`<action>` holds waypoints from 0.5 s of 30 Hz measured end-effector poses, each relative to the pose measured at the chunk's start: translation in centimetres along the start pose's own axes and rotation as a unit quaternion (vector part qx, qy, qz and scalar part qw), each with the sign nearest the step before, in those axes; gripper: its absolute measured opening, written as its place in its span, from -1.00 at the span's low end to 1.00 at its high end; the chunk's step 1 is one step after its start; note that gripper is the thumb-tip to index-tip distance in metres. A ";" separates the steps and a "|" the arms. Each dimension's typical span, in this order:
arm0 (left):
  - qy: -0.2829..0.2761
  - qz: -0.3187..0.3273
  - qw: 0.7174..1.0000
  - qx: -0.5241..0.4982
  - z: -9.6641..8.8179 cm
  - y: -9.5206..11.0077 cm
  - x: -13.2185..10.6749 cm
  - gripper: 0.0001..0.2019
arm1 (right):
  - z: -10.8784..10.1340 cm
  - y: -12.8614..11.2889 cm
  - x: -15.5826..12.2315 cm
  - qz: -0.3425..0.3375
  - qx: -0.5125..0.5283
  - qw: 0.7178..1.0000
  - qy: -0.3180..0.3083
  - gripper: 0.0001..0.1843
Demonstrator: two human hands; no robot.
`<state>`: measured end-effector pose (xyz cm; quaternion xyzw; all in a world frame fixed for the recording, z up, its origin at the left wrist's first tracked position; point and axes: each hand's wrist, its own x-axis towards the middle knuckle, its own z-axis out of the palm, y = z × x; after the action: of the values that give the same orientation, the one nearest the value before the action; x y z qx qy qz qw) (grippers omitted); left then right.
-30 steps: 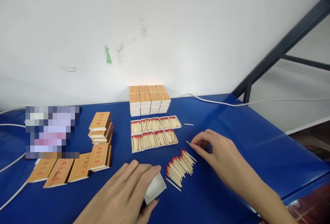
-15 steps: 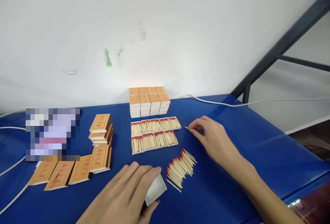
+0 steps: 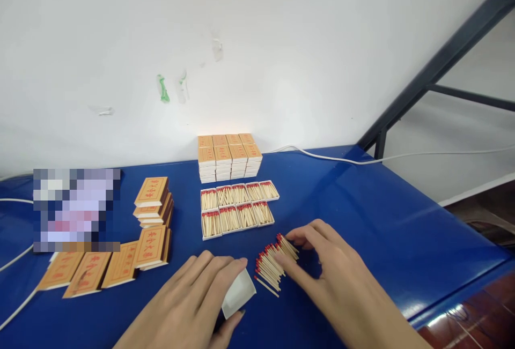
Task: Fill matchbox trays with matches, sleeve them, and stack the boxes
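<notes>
An empty white matchbox tray (image 3: 238,296) is gripped between the thumb and fingers of my left hand (image 3: 189,298), low in the view and tilted. Just right of it, a loose pile of red-tipped matches (image 3: 270,268) lies on the blue table. My right hand (image 3: 317,263) reaches over the pile's right side, thumb on the near side and fingertips at the far end, spread apart. Whether any match is between those fingers is hard to see. Behind the pile stand two rows of open matchbox trays (image 3: 229,219) filled with matches.
A block of stacked closed matchboxes (image 3: 230,157) stands near the white wall. More orange matchboxes (image 3: 151,247) lie and stack at left, beside a blurred-out object (image 3: 80,209). A white cable (image 3: 322,156) runs along the back; a dark metal brace (image 3: 418,81) slants at right.
My right hand has come down and toward me, from holding a single match beside the filled trays to the loose pile. My left hand stays on the empty tray; the view has shifted slightly.
</notes>
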<state>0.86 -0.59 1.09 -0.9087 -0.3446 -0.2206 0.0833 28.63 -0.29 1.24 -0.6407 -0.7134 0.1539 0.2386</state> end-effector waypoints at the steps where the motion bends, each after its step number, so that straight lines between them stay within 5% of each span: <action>1: -0.003 -0.006 1.000 -0.009 0.0 -0.1 -0.1 -0.68 | 0.4 -0.3 -0.4 -0.013 -0.011 1.000 0.018 -0.64; 5: -0.042 -0.048 0.995 -0.074 0.1 -0.3 -0.8 -0.65 | 1.5 -0.7 -1.2 -0.068 -0.037 0.995 0.063 -0.37; 12: -0.037 -0.070 0.993 -0.083 0.0 -0.5 -1.2 -0.63 | 1.7 -0.8 -0.7 -0.029 0.030 0.999 0.009 -0.84; 15: -0.036 -0.068 0.994 -0.081 0.1 -0.4 -1.1 -0.64 | 1.6 -0.7 -0.4 -0.009 0.060 0.998 -0.017 -0.84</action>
<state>-0.11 -0.86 0.55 -0.8941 -0.3898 -0.2199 -0.0182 27.23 -0.67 0.16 -0.6164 -0.7124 0.2052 0.2655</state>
